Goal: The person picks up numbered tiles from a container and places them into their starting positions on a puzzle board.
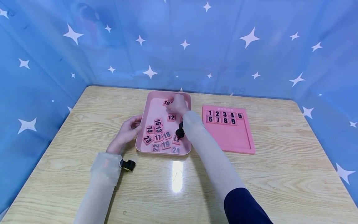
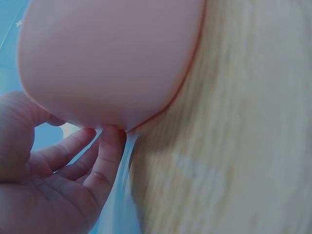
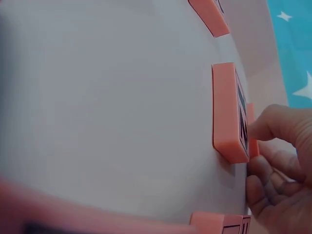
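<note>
Left hand: the left hand [image 1: 127,130] lies on the wooden table [image 1: 84,174], against the left wall of the pink tray [image 1: 152,107]. Its fingers [image 2: 105,156] are relaxed and nearly straight; their tips touch the tray's outer rim and hold nothing.
Loose tiles: numbered pink tiles lie scattered on the tray's near half, among them tile 24 [image 1: 176,150], tile 19 [image 1: 166,144], tile 23 [image 1: 147,139] and tile 17 [image 1: 158,137]. Tile 12 [image 1: 171,117] lies further in, just below the right hand.
Right hand: the right hand [image 1: 176,104] reaches over the tray's far end, fingers curled down onto tile 10 [image 1: 167,102]. From the right wrist view the fingertips [image 3: 273,126] press against the tile's far edge. The tile appears to be pinched, not yet lifted.
Tile 10: at the tray's far end, just left of the right hand's fingers and touching them.
Board: the pink board [image 1: 237,140] lies right of the tray, apart from it. Tiles 1 to 9 sit in its top two rows.
</note>
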Tool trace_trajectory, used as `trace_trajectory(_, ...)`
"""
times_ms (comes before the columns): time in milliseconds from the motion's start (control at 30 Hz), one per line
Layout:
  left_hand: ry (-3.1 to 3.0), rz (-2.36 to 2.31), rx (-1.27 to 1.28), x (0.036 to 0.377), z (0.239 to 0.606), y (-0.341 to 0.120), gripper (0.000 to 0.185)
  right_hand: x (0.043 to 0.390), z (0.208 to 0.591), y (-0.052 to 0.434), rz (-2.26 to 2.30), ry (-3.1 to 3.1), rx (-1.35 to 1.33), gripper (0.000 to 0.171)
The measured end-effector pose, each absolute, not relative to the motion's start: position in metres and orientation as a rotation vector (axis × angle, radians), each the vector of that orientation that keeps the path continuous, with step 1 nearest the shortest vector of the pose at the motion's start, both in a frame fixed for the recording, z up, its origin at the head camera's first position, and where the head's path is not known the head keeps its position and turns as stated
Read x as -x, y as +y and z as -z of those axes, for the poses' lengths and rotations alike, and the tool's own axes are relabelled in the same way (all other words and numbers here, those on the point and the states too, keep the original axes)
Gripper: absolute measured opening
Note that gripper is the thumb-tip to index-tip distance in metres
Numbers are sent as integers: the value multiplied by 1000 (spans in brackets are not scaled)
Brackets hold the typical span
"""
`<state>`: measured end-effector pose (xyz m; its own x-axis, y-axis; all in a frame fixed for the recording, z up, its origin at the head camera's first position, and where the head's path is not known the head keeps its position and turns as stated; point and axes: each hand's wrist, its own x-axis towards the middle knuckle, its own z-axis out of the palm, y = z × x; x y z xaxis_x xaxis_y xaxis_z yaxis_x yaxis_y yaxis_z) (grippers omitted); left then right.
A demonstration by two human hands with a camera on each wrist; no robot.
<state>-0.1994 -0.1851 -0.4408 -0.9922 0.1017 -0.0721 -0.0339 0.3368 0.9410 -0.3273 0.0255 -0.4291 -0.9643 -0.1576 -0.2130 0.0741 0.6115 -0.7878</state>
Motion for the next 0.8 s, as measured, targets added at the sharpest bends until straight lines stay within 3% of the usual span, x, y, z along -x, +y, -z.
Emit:
trace_trajectory(333, 2465, -1747, -54, 198, 440, -184, 47, 323, 404, 30, 1237, 2695, 290, 22)
trace_trajectory(500, 2477, -1740, -50, 198, 440, -185, 46, 321, 384, 42, 1114, 2742, 425, 35)
trace_trajectory(800, 2469, -1729, -45, 196, 438, -184, 47, 304, 366, 81, 1110, 2734, 513, 34)
